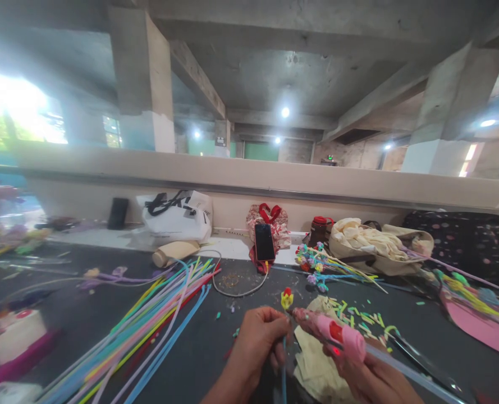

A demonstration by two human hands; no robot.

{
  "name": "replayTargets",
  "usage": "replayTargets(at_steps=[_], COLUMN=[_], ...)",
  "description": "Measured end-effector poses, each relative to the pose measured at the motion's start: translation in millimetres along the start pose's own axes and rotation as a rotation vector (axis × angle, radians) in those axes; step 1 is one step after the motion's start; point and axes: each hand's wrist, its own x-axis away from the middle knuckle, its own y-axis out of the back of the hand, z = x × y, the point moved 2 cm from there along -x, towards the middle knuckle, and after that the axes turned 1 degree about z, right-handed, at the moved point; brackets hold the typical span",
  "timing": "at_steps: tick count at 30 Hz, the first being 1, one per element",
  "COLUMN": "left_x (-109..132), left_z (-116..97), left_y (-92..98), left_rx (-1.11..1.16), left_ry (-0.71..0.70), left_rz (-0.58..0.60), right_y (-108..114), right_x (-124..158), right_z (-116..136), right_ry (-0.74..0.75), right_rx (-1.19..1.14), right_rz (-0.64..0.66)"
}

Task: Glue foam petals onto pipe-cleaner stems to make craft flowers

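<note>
My left hand [255,342] is closed in a pinch on a blue pipe-cleaner stem [283,370] topped by a small yellow and red flower [287,298]. My right hand [367,379] grips a pink glue gun [337,334]; its nozzle points left and almost touches the stem just below the flower. A translucent glue stick [409,370] sticks out of the gun's back toward the lower right. Both hands hover low over a dark table [198,342], above a crumpled cream paper [312,359].
A fan of long coloured pipe cleaners [148,325] lies to the left. A phone [264,242] leans against a red bag, its white cable looping forward. Finished small flowers [316,261], green and yellow cuttings [358,320], a white bag [177,216] and a cream bag [375,238] are behind.
</note>
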Motion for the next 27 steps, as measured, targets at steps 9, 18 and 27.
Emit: replayTargets(at_steps=[9, 18, 27], left_x=[-4, -6, -1], left_z=[3, 4, -5], left_y=[1.8, 2.9, 8.5], left_rx=[0.014, 0.002, 0.044], left_ry=[0.022, -0.005, -0.067], left_rz=[-0.014, -0.003, -0.063], right_y=[8, 1, 9], right_x=[-2, -2, -2], right_z=[0, -8, 17], right_ry=[0.016, -0.05, 0.162], right_rx=[-0.023, -0.029, 0.203], right_rz=[0.046, 0.112, -0.026])
